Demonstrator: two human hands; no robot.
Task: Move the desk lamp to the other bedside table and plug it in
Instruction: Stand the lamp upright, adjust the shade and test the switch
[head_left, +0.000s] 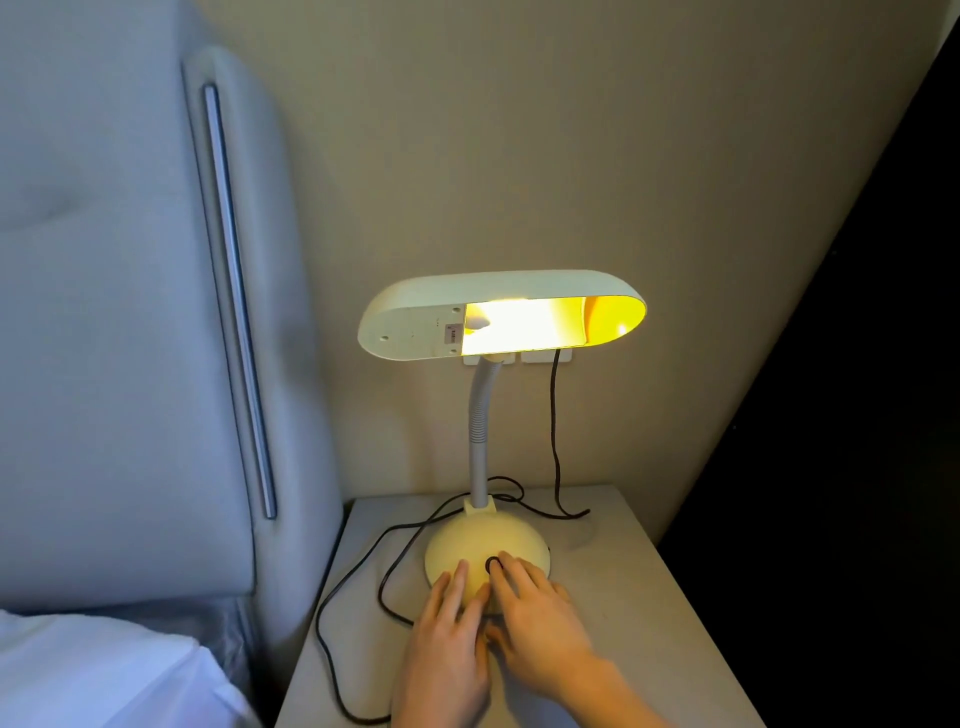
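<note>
a grey padded headboard (104, 312) is filling the left side of the view, standing against a beige wall (571, 130), with a dark panel (857, 415) running down the right edge. a corner of white bedding (93, 675) is showing at the lower left. a pale bedside table (649, 623) is sitting in the corner between the headboard and the dark panel.

the desk lamp (488, 415) is standing upright on that table, toward its back half. its long oval shade (415, 317) is glowing yellow inside, the light being on, and a ribbed grey neck (480, 426) is rising from the domed cream base (478, 540) to the shade. a black cord (555, 415) is hanging down from white wall sockets (545, 356) that are partly hidden behind the shade, then looping loosely over the tabletop behind and to the left of the base and trailing off the front edge.

the left hand (447, 644) is lying flat with fingers together, fingertips resting on the front left of the base, holding nothing. the right hand (540, 618) is lying beside it, touching it, fingers slightly spread and holding nothing, with one fingertip pressing at a dark round button (492, 565) on the front of the base.
</note>
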